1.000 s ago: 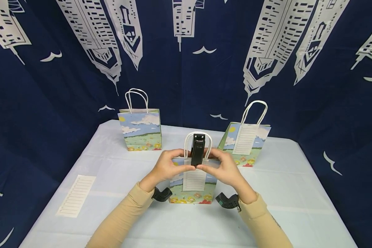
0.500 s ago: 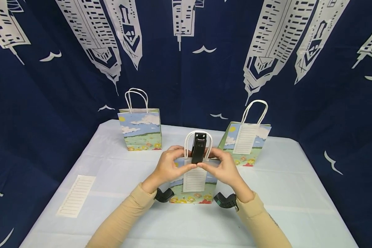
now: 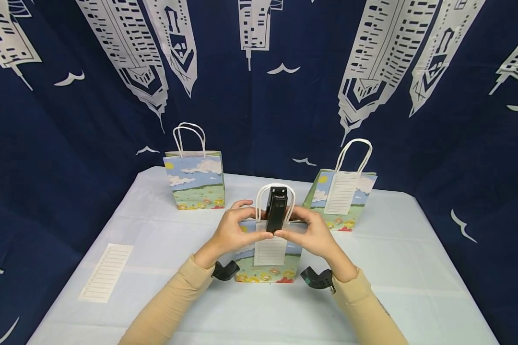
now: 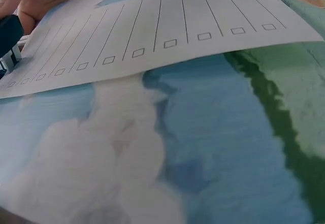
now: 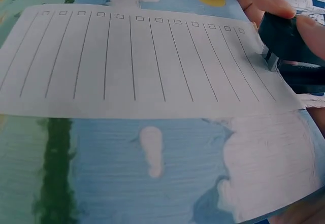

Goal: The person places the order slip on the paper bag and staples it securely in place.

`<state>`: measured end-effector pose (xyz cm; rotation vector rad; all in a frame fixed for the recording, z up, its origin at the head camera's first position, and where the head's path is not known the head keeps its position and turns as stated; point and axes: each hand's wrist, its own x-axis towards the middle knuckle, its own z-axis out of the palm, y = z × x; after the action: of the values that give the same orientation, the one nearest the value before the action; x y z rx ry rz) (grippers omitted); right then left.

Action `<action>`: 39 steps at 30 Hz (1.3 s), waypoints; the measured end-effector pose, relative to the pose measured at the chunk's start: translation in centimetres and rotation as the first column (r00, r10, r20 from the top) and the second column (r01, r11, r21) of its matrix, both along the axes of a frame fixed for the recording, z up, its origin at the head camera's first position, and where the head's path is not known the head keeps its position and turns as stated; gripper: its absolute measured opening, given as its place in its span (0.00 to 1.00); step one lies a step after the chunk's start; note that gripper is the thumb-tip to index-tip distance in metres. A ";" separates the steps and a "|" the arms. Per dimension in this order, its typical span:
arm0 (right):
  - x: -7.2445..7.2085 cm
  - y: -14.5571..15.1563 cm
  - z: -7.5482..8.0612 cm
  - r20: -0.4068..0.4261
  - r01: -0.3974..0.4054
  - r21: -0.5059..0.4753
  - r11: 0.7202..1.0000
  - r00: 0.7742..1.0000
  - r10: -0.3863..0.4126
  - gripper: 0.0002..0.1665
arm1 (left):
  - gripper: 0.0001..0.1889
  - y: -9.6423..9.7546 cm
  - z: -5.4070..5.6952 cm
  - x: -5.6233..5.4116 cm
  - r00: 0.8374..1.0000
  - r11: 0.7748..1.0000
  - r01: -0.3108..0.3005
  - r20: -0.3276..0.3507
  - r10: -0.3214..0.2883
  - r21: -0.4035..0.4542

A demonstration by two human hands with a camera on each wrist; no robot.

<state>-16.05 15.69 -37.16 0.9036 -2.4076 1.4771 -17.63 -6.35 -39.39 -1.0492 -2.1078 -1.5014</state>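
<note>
The person's left hand (image 3: pixel 229 230) and right hand (image 3: pixel 312 235) both grip the stapler (image 3: pixel 276 208), equally near it, thumb tips side by side at its near end and other fingers behind. The stapler lies between the two hands, its long axis running away from the person, tilted upward, across the front bag's top edge rather than along it. That crossing seems the relation that counts. Below the thumbs, the sheet (image 3: pixel 269 251) hangs down the bag (image 3: pixel 265 276), its top end apparently between the stapler's jaws. Out to the left hand's left, a loose sheet (image 3: pixel 106 273) lies flat on the surface (image 3: pixel 259 316). Beyond the right hand stands another bag (image 3: pixel 341 224) with a sheet; beyond the left, a plain one (image 3: pixel 194 182).
</note>
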 end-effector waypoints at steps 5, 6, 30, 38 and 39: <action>1.0 -0.3 1.6 0.010 -0.018 0.002 1.000 1.000 0.018 0.25 | 0.21 -0.1 0.1 0.4 0.993 0.999 0.018 0.112 -0.022 0.038; 1.3 -0.4 2.0 0.013 -0.020 0.002 1.000 1.000 0.020 0.25 | 0.22 -0.1 0.1 0.5 0.991 0.999 0.022 0.133 -0.028 0.044; -0.8 -0.7 1.5 -0.372 -0.186 -0.380 0.906 0.928 0.034 0.35 | 0.25 0.2 3.2 2.2 0.992 0.991 0.067 0.101 -0.078 0.112; 0.8 -1.5 3.8 -0.362 -0.131 -0.393 0.910 0.932 -0.022 0.28 | 0.25 0.1 2.9 2.1 0.992 0.991 0.073 0.096 -0.084 0.108; 1.0 -1.6 4.1 -0.355 -0.123 -0.395 0.911 0.935 -0.027 0.28 | 0.26 0.1 2.6 1.9 0.991 0.992 0.071 0.104 -0.082 0.105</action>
<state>-15.03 14.12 -33.03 1.0248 -1.7407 1.5932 -15.73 -6.23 -36.79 -1.0452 -2.0588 -1.7188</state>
